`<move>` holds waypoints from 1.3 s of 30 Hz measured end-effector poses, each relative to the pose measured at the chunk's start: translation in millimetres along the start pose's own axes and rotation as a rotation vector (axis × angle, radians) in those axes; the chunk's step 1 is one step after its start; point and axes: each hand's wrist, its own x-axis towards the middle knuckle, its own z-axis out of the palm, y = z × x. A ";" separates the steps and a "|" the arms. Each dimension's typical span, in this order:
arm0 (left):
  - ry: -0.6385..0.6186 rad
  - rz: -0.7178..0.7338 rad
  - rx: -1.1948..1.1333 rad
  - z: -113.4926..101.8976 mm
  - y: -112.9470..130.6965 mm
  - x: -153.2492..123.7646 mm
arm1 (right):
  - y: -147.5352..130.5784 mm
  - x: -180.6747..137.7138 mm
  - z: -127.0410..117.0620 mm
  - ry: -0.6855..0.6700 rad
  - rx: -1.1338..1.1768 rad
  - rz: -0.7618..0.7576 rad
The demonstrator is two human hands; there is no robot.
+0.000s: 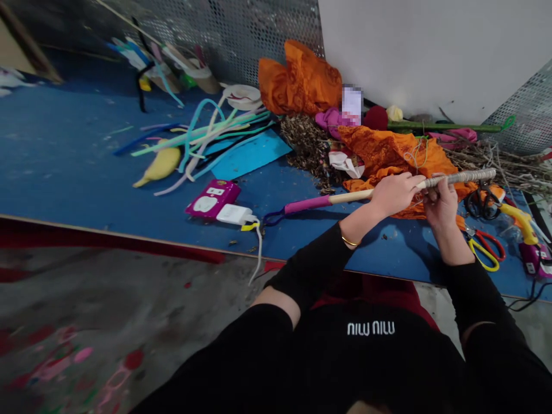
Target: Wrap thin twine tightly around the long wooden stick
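A long wooden stick (351, 196) lies almost level above the blue table, with a purple sleeve and a dark blue loop at its left end. Grey cord is wound round its right end. My left hand (394, 194) is closed round the stick where bare wood meets the winding. Against the wound part, the bent fingers of my right hand (442, 204) grip from below; a thin strand shows near them. Orange cloth (383, 146) is spread behind and under both hands. Scissors (487, 248) with red and yellow handles lie right of my right hand.
A yellow glue gun (520, 221) and a purple power socket (535, 259) are at the far right. Another purple socket (215, 195) with a white plug sits left, near a yellow banana-shaped thing (160, 164), pipe cleaners (202, 135) and blue paper (254, 154). Dry twigs (513, 164) lie behind.
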 end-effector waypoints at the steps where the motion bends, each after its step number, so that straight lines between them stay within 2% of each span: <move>1: 0.005 0.002 -0.012 0.4 -1.1 -0.1 | 0.6 -0.4 0.0 0.003 0.004 0.005; 7: 0.005 0.015 -0.058 4.9 -10.7 0.2 | 5.3 -1.9 -0.2 -0.004 0.024 0.039; 17: -0.044 -0.027 0.139 22.2 -18.1 -2.1 | 31.8 7.5 -11.8 -0.011 0.078 0.097; 25: -0.041 0.009 0.091 27.2 -15.1 4.5 | 30.5 8.2 -16.2 0.038 0.023 0.063; 32: -0.071 -0.010 0.036 38.2 -13.3 7.1 | 34.0 4.2 -25.3 0.092 -0.012 0.107; 39: -0.064 -0.004 0.002 28.9 -18.8 -3.6 | 35.6 -2.8 -13.1 0.087 0.018 0.092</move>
